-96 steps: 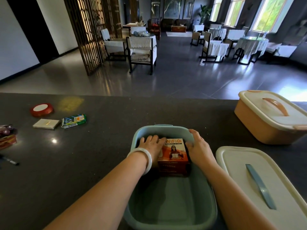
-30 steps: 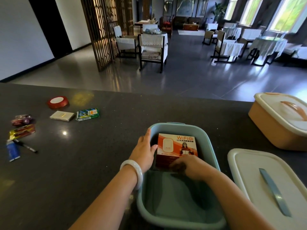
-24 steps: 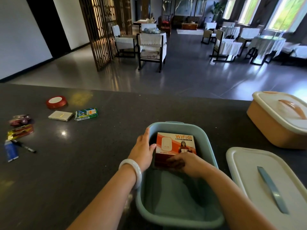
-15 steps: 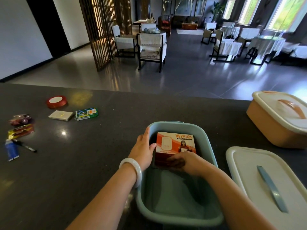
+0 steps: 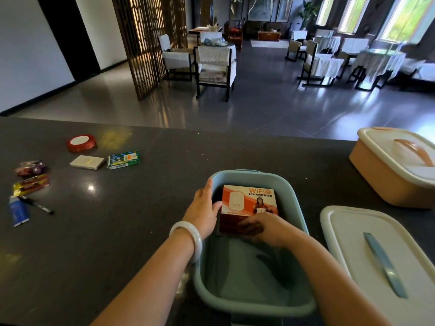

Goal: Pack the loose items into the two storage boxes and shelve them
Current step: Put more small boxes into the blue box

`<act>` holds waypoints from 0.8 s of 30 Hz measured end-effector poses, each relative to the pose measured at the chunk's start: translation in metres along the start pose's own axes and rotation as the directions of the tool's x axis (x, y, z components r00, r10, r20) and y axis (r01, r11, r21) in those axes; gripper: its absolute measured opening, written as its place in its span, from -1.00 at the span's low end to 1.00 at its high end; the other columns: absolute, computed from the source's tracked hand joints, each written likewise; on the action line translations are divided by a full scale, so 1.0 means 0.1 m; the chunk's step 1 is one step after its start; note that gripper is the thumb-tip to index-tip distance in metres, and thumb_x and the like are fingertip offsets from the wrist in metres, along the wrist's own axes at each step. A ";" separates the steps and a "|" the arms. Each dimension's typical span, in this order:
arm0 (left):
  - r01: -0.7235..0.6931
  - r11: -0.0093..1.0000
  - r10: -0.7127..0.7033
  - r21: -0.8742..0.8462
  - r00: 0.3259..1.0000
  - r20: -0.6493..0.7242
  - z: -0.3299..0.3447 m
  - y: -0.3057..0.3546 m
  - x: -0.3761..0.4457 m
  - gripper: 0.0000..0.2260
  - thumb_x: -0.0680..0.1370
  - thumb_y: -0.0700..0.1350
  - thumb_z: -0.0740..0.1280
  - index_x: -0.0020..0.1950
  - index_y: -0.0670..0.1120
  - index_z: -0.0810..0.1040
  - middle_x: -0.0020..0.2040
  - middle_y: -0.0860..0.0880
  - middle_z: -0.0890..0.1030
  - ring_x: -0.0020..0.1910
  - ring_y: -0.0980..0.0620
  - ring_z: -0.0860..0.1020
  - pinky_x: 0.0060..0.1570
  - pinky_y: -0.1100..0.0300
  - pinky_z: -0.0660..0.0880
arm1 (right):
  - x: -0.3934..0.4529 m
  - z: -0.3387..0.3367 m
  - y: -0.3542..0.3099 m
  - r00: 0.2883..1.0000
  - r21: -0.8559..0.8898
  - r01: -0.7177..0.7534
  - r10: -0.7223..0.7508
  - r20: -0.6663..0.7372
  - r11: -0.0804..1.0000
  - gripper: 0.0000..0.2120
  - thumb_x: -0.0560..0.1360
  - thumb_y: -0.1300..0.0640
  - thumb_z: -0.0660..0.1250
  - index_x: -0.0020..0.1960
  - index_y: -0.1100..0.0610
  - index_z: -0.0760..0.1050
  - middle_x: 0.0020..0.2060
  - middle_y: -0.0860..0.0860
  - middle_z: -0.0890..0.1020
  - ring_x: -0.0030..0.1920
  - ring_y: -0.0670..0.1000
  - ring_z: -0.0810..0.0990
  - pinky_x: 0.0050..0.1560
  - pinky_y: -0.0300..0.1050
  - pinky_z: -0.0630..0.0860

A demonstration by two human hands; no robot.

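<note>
Both hands are in the teal storage box, near centre of the desk. The orange WiFi carton lies flat against the box's far wall.

My left hand sits over the box's left rim, fingers fairly straight, thumb touching the carton's left edge; a loose brace, nothing pinched. My right hand lies on the carton's near edge with fingers curled over it. How firm that grip is I cannot tell; the fingertips are in shadow.

Judgement: the step is seating the carton. To do it well I press it flush to the far wall and floor, keeping the near half free for the rest, then lift the hands straight up so it does not tip.

Left to pack, far left of the desk: red tape roll, pale flat pack, green packet, pen, blue tube, some wrapped bits.

The white lid lies just right of the teal box. The orange storage box, far right, has its lid on.
</note>
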State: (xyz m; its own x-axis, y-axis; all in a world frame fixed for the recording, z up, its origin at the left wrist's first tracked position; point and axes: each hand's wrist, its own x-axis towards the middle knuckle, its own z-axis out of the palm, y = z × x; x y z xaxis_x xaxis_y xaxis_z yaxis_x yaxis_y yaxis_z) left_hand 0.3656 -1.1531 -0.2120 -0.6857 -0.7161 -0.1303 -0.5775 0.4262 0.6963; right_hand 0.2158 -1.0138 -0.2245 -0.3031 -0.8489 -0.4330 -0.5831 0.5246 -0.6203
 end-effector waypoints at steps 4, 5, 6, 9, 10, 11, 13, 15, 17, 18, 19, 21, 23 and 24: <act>0.003 1.000 -0.003 0.015 1.000 -0.004 0.00 0.00 -0.01 -0.39 0.64 0.02 0.16 0.55 0.19 -0.16 0.50 -0.03 0.20 0.21 0.02 0.49 -0.15 0.27 0.40 | -0.01 -0.01 -0.01 1.000 -0.009 0.012 -0.012 0.005 1.000 -0.53 0.50 0.25 0.34 0.28 -0.22 0.47 0.20 -0.15 0.55 0.22 -0.10 0.51 0.36 0.04 0.39; 0.004 1.000 -0.004 0.020 1.000 -0.007 0.00 0.00 -0.01 -0.39 0.64 0.02 0.16 0.55 0.19 -0.16 0.50 -0.03 0.20 0.21 0.01 0.49 -0.13 0.24 0.40 | -0.01 -0.01 -0.01 1.000 -0.009 0.009 -0.009 0.010 1.000 -0.53 0.50 0.24 0.35 0.28 -0.22 0.47 0.20 -0.15 0.55 0.22 -0.09 0.51 0.36 0.05 0.39; 0.004 1.000 -0.004 0.024 1.000 -0.008 0.01 0.00 -0.01 -0.39 0.64 0.02 0.16 0.55 0.19 -0.16 0.49 -0.03 0.20 0.21 0.01 0.49 -0.13 0.24 0.40 | -0.01 -0.01 -0.02 1.000 -0.014 0.005 -0.005 0.012 1.000 -0.53 0.50 0.24 0.35 0.27 -0.22 0.47 0.20 -0.14 0.55 0.22 -0.08 0.50 0.36 0.06 0.38; 0.006 0.999 -0.006 0.032 1.000 -0.008 0.00 0.01 0.00 -0.39 0.64 0.02 0.16 0.55 0.19 -0.18 0.49 -0.03 0.20 0.18 0.03 0.49 -0.20 0.28 0.37 | 0.00 -0.02 -0.02 1.000 -0.043 -0.006 0.006 0.005 0.999 -0.54 0.51 0.22 0.33 0.26 -0.25 0.47 0.24 -0.11 0.51 0.25 -0.04 0.48 0.38 0.09 0.35; 0.008 0.999 -0.007 0.032 1.000 -0.007 0.00 0.01 0.00 -0.38 0.64 0.02 0.16 0.55 0.19 -0.18 0.49 -0.02 0.20 0.18 0.03 0.49 -0.21 0.29 0.36 | 0.00 -0.02 -0.02 1.000 -0.045 -0.010 0.010 0.007 0.999 -0.55 0.51 0.21 0.33 0.26 -0.25 0.46 0.26 -0.10 0.50 0.26 -0.02 0.47 0.39 0.10 0.34; 0.009 0.999 -0.009 0.033 1.000 -0.005 0.01 0.01 0.00 -0.38 0.64 0.02 0.16 0.55 0.19 -0.19 0.50 -0.02 0.19 0.18 0.03 0.49 -0.23 0.30 0.35 | -0.01 -0.02 -0.03 1.000 -0.047 -0.011 0.012 0.011 0.999 -0.56 0.52 0.20 0.33 0.27 -0.25 0.46 0.27 -0.09 0.49 0.27 -0.01 0.46 0.39 0.10 0.33; 0.014 0.999 -0.014 0.043 1.000 -0.003 0.01 0.02 -0.01 -0.38 0.64 0.02 0.16 0.55 0.19 -0.19 0.50 -0.02 0.19 0.19 0.02 0.50 -0.24 0.31 0.35 | -0.03 -0.03 -0.05 1.000 -0.050 -0.009 0.010 0.021 0.999 -0.57 0.52 0.18 0.33 0.28 -0.25 0.45 0.26 -0.11 0.50 0.26 -0.04 0.46 0.39 0.08 0.33; 0.015 0.998 -0.015 0.055 1.000 0.002 0.00 0.03 0.00 -0.37 0.64 0.05 0.16 0.55 0.19 -0.20 0.49 -0.03 0.19 0.17 0.02 0.50 -0.20 0.28 0.38 | -0.08 -0.04 -0.10 1.000 -0.047 0.010 -0.009 0.028 0.999 -0.57 0.52 0.16 0.35 0.29 -0.22 0.45 0.23 -0.13 0.52 0.24 -0.08 0.47 0.38 0.03 0.35; 0.003 0.998 -0.004 0.055 1.000 0.017 -0.02 0.03 0.01 -0.37 0.63 0.08 0.16 0.55 0.18 -0.18 0.48 -0.04 0.21 0.11 0.07 0.48 -0.24 0.30 0.35 | -0.13 -0.08 -0.17 0.998 -0.018 0.053 -0.052 0.036 0.998 -0.59 0.51 0.17 0.36 0.29 -0.17 0.47 0.19 -0.15 0.56 0.22 -0.13 0.50 0.35 -0.04 0.38; -0.007 0.999 0.006 0.053 1.000 0.024 -0.04 0.03 0.02 -0.38 0.63 0.09 0.16 0.55 0.17 -0.16 0.47 -0.04 0.22 0.07 0.10 0.46 -0.25 0.31 0.33 | -0.16 -0.11 -0.21 0.996 -0.003 0.077 -0.077 0.033 0.997 -0.61 0.51 0.17 0.37 0.28 -0.16 0.48 0.15 -0.17 0.58 0.20 -0.16 0.52 0.32 -0.09 0.41; -0.017 0.999 0.016 0.049 1.000 0.026 -0.07 0.02 0.01 -0.39 0.62 0.11 0.16 0.56 0.16 -0.13 0.46 -0.03 0.22 0.04 0.12 0.45 -0.23 0.31 0.34 | -0.18 -0.15 -0.25 0.994 0.003 0.102 -0.102 0.024 0.995 -0.63 0.51 0.16 0.37 0.26 -0.16 0.50 0.11 -0.20 0.60 0.15 -0.20 0.53 0.27 -0.16 0.43; -0.022 0.999 0.021 0.036 1.000 0.013 -0.16 0.00 0.00 -0.41 0.62 0.14 0.15 0.57 0.13 -0.06 0.48 -0.02 0.20 0.12 0.07 0.46 -0.08 0.26 0.38 | -0.20 -0.23 -0.36 0.990 -0.002 0.138 -0.138 -0.019 0.990 -0.67 0.51 0.12 0.37 0.22 -0.18 0.54 0.01 -0.26 0.63 0.05 -0.28 0.55 0.11 -0.33 0.41; -0.002 0.999 0.003 0.049 1.000 -0.008 -0.31 -0.04 -0.03 -0.43 0.62 0.15 0.14 0.57 0.08 0.00 0.52 -0.01 0.14 0.31 -0.03 0.43 0.07 0.16 0.37 | -0.15 -0.30 -0.52 0.976 -0.004 0.180 -0.179 -0.122 0.984 -0.71 0.50 0.14 0.39 0.16 -0.15 0.57 -0.08 -0.25 0.66 -0.03 -0.32 0.58 0.04 -0.37 0.42; 0.010 0.998 -0.009 0.066 1.000 -0.022 -0.40 -0.07 -0.06 -0.43 0.62 0.15 0.15 0.57 0.06 0.03 0.53 -0.02 0.13 0.35 -0.06 0.41 0.13 0.12 0.38 | -0.11 -0.32 -0.61 0.964 -0.007 0.206 -0.204 -0.173 0.979 -0.72 0.49 0.17 0.40 0.13 -0.11 0.60 -0.10 -0.21 0.68 -0.04 -0.29 0.60 0.06 -0.34 0.45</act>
State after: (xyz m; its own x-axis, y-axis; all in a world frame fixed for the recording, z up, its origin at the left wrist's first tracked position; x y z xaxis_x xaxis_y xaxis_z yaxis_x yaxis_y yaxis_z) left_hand 0.3914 -1.1740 -0.1878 -0.6708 -0.7317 -0.1207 -0.6124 0.4548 0.6466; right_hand 0.2310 -1.0387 -0.1608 -0.3038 -0.9360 -0.1777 -0.6379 0.3384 -0.6918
